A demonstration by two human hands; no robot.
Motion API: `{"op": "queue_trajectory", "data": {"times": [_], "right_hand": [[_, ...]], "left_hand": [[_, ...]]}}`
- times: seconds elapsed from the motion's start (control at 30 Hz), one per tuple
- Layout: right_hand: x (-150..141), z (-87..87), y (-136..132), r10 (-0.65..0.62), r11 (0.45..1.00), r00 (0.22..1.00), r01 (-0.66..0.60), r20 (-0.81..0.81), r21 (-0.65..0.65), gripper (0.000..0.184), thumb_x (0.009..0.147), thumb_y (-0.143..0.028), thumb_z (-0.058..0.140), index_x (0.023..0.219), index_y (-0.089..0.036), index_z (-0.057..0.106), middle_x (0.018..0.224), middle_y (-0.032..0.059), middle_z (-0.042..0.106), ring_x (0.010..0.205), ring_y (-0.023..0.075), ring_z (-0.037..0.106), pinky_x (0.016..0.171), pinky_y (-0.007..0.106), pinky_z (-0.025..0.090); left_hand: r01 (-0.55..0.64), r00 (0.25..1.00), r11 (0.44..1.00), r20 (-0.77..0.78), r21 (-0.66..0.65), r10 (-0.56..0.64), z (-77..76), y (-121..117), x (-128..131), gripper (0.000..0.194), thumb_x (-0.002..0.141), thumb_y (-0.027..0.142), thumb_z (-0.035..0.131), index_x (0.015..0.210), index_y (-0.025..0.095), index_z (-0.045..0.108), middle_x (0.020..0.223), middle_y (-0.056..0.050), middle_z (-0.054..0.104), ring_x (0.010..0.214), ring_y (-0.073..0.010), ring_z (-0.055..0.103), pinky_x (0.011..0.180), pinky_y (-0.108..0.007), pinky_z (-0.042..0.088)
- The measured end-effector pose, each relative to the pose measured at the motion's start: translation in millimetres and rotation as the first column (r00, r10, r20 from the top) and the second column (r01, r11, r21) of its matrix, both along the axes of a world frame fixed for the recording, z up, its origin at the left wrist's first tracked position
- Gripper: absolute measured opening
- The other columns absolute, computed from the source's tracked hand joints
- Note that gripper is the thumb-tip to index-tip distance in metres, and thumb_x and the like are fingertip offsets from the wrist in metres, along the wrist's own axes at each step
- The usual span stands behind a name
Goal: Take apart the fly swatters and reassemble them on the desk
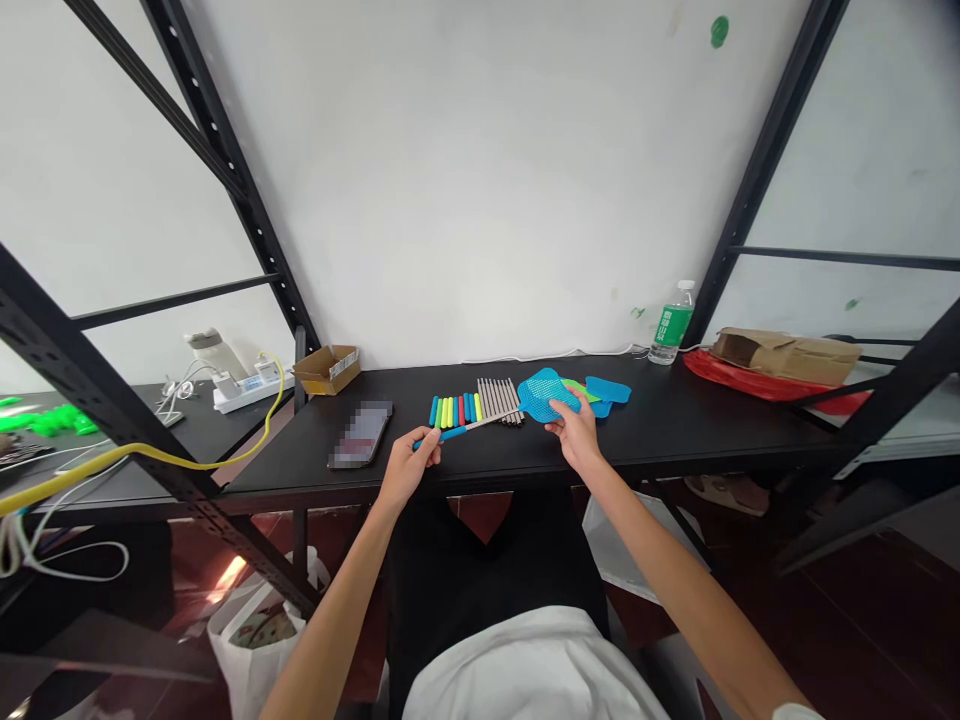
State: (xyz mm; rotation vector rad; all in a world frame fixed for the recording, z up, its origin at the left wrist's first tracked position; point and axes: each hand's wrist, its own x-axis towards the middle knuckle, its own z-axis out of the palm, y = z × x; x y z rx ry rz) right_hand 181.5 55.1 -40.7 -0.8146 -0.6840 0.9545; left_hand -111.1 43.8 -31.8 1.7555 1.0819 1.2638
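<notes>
A blue fly swatter with a metal rod is held at a slant above the black table. My left hand is closed round its blue handle at the lower left end. At the other end, the fingers of my right hand pinch the perforated blue head. Beneath the rod lies a row of coloured handles in blue, yellow, green and red. Several metal rods lie side by side to their right. Just beyond my right hand rest loose swatter heads, blue and green, partly hidden by that hand.
A phone lies on the table at left, near an open cardboard box. A water bottle stands at the back right. Past the right post are a red bag and brown packaging. A yellow cable crosses the left post.
</notes>
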Motion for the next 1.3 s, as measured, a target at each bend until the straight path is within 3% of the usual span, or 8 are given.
{"op": "queue_trajectory", "data": {"times": [0.4, 0.8, 1.13, 1.3], "right_hand": [[-3, -0.4, 1, 0.017, 1.000, 0.997, -0.016, 0.077, -0.016, 0.058, 0.072, -0.038, 0.072, 0.123, -0.026, 0.048, 0.071, -0.0061, 0.062, 0.053, 0.0152, 0.066, 0.047, 0.024, 0.053], [-4, 0.1, 0, -0.048, 0.997, 0.980, 0.059, 0.194, -0.051, 0.044, 0.076, -0.042, 0.065, 0.113, -0.022, 0.053, 0.063, -0.0050, 0.060, 0.051, 0.0169, 0.066, 0.046, 0.025, 0.053], [-1, -5.4, 3, -0.055, 0.995, 0.967, 0.073, 0.249, -0.063, 0.044, 0.073, -0.047, 0.068, 0.107, -0.023, 0.053, 0.088, -0.0016, 0.061, 0.050, 0.0119, 0.064, 0.046, 0.025, 0.053], [-2, -6.7, 5, -0.040, 0.996, 0.963, 0.061, 0.265, -0.072, 0.043, 0.073, -0.046, 0.067, 0.106, -0.022, 0.052, 0.083, -0.0032, 0.057, 0.051, 0.0118, 0.063, 0.045, 0.024, 0.053]], "left_hand": [[-0.003, 1.000, 1.000, 0.000, -0.009, 0.003, -6.5, 4, 0, 0.045, 0.093, 0.052, 0.051, 0.070, 0.016, 0.065, 0.056, 0.000, 0.057, 0.056, -0.0128, 0.050, 0.057, -0.024, 0.038], [-0.021, 0.999, 1.000, -0.034, 0.006, 0.021, -3.5, 4, -4, 0.043, 0.091, 0.051, 0.055, 0.068, 0.016, 0.062, 0.056, 0.000, 0.056, 0.056, -0.0125, 0.049, 0.057, -0.024, 0.038], [0.008, 0.996, 0.999, -0.085, 0.048, -0.003, -3.6, 5, -10, 0.036, 0.090, 0.049, 0.057, 0.071, 0.018, 0.061, 0.063, 0.000, 0.057, 0.060, -0.0126, 0.050, 0.060, -0.024, 0.040], [-0.003, 0.997, 0.999, -0.082, 0.033, 0.005, -4.0, 6, -12, 0.033, 0.087, 0.049, 0.061, 0.077, 0.018, 0.062, 0.065, 0.000, 0.059, 0.061, -0.0128, 0.051, 0.060, -0.024, 0.042]]}}
